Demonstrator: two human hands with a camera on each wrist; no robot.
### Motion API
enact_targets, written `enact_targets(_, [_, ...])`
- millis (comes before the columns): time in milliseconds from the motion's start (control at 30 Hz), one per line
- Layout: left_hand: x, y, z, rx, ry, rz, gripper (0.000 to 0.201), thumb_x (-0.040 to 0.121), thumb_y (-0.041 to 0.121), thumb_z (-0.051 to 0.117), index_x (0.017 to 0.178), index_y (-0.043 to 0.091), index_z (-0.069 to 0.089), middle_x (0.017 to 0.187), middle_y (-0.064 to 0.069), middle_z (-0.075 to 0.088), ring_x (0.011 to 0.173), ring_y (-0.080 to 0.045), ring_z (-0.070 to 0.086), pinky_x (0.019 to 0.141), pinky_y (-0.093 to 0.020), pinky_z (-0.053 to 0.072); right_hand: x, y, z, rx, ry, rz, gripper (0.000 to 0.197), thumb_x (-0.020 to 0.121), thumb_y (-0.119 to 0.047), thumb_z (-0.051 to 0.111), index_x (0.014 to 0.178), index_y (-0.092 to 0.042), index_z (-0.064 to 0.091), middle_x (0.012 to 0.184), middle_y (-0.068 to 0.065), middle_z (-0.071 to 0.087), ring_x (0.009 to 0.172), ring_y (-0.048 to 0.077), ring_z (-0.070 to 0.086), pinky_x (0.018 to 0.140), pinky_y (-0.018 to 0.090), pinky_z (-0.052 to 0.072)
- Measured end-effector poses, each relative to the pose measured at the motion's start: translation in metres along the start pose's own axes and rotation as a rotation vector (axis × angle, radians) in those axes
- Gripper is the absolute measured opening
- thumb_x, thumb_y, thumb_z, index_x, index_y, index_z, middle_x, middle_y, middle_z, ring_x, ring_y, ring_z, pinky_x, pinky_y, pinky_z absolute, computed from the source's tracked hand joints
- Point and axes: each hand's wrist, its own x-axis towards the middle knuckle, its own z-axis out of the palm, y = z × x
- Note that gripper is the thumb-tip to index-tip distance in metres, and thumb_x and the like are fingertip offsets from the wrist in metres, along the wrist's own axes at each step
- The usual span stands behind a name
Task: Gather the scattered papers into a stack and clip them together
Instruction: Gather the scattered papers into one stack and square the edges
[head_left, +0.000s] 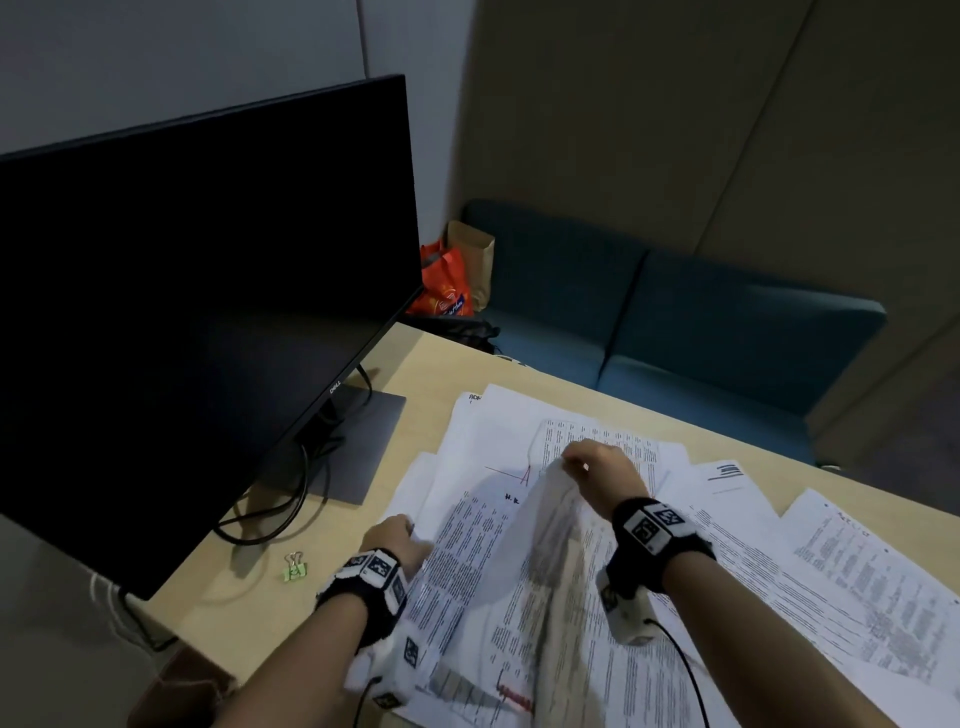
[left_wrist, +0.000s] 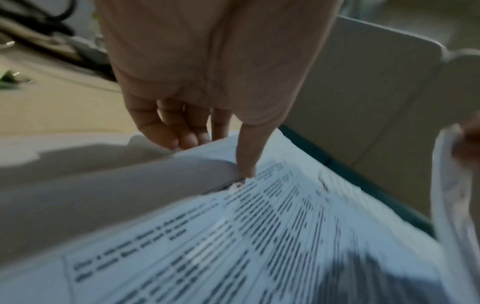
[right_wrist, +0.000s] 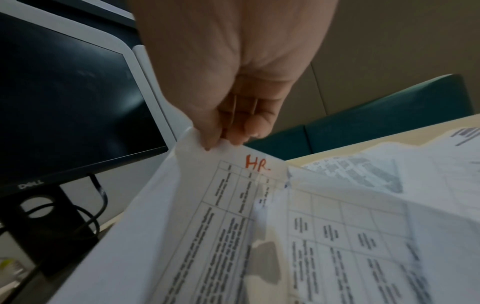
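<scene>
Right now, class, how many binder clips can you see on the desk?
1: a small green metal binder clip lies on the pale wooden desk, near the black monitor's corner, left of the papers. Others may be hidden beneath the sheets.

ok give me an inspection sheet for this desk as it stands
surface: light wood desk, largely covered by papers.
job's things: printed papers spread and overlapping, not yet stacked; green binder clip lies apart, unused.
clutter: nothing seen.
grippers: left hand pinches a sheet's edge; right hand pinches the raised corner of a sheet marked HR.
cables: black cables looped by the monitor stand; wrist-camera leads.
surroundings: dark monitor, teal sofa, orange bag, brown paper bag.
</scene>
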Motion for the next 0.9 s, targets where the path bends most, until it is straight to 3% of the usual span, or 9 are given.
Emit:
enact_targets(100, [-0.009,0.009,-0.012,-0.230,-0.162,-0.009,0.047,0.087,0.060,0.049,0.067,0.018,0.052,0.072,-0.007,0.055,0.066,-0.024,0.051,0.077,-0.033,0.043,0.002,-0.017,0.019,-0.008,-0.068,0.034,0.018,0.089,-0.010,0.053,0.089,-0.007,0.071,0.095,0.012,0.072,0.091,0.030,0.065,0.070,0.026,0.041])
enact_targets(167, [-0.016,0.012,-0.019,-0.461,-0.252,-0.063,0.072,0.082,0.064,0.053,0.111,0.000,0.068,0.112,-0.031,0.066,0.085,-0.040,0.066,0.085,-0.039,0.049,0.003,-0.031,0.031,-0.033,-0.079,0.068,0.023,0.091,-0.011,0.048,0.093,-0.008,0.071,0.099,0.012,0.071,0.092,0.029,0.064,0.068,0.025,0.037])
enact_targets(233, [-0.019,0.013,-0.019,-0.612,-0.351,-0.128,0.092,0.075,0.066,0.061,0.137,0.000,0.047,0.121,-0.035,0.060,0.058,-0.033,0.063,0.060,-0.032,0.050,0.005,-0.043,0.038,-0.051,-0.057,0.087,0.027,0.093,-0.012,0.044,0.096,-0.006,0.070,0.100,0.013,0.070,0.093,0.030,0.064,0.067,0.027,0.038])
enact_targets(267, [-0.021,0.013,-0.018,-0.648,-0.378,-0.121,0.095,0.068,0.068,0.067,0.137,0.006,0.050,0.112,-0.028,0.067,0.052,-0.026,0.057,0.054,-0.027,0.046,0.006,-0.048,0.041,-0.055,-0.055,0.095,0.028,0.093,-0.012,0.042,0.096,-0.005,0.070,0.100,0.014,0.070,0.094,0.031,0.064,0.068,0.029,0.040])
enact_targets(367, [-0.020,0.018,-0.014,-0.464,-0.318,0.033,0.070,0.063,0.048,0.081,0.116,0.006,0.063,0.113,-0.012,0.068,0.092,-0.027,0.065,0.084,-0.035,0.052,0.009,-0.057,0.046,-0.026,-0.065,0.104,0.027,0.090,-0.009,0.044,0.091,-0.008,0.071,0.095,0.013,0.072,0.092,0.031,0.065,0.067,0.028,0.040])
enact_targets(467, [-0.020,0.022,-0.007,-0.295,-0.262,0.107,0.022,0.067,0.010,0.068,0.088,0.008,0.064,0.077,-0.009,0.062,0.063,-0.023,0.058,0.057,-0.027,0.047,0.009,-0.052,0.041,0.091,-0.070,0.139,0.024,0.087,-0.009,0.050,0.094,-0.013,0.073,0.099,0.008,0.074,0.094,0.027,0.068,0.075,0.026,0.048])
enact_targets(633, [-0.033,0.049,-0.026,0.108,0.059,0.254,0.019,0.080,0.008,0.046,0.089,0.010,0.063,0.089,-0.012,0.065,0.078,-0.033,0.063,0.063,-0.031,0.046,-0.005,-0.009,0.025,0.114,-0.171,0.311,0.054,0.089,-0.020,0.058,0.140,-0.012,0.040,0.143,0.010,0.044,0.126,0.025,0.050,0.105,0.031,0.039])
enact_targets(800, [-0.068,0.088,-0.064,0.273,0.330,0.521,0.026,0.084,0.008,0.042,0.061,0.016,0.035,0.073,-0.011,0.050,0.081,-0.039,0.060,0.066,-0.042,0.048,-0.028,0.031,0.012,0.537,-0.310,0.596,0.086,0.082,-0.020,0.072,0.148,-0.007,0.019,0.152,0.018,0.030,0.135,0.033,0.040,0.108,0.042,0.039])
enact_targets(900, [-0.078,0.107,-0.084,0.145,0.346,0.653,0.008,0.085,0.015,0.051,0.081,0.011,0.057,0.074,-0.008,0.057,0.083,-0.037,0.062,0.067,-0.038,0.051,-0.029,0.031,0.007,0.960,-0.261,0.652,0.088,0.078,-0.023,0.076,0.147,-0.006,0.024,0.147,0.013,0.039,0.134,0.031,0.041,0.104,0.046,0.038])
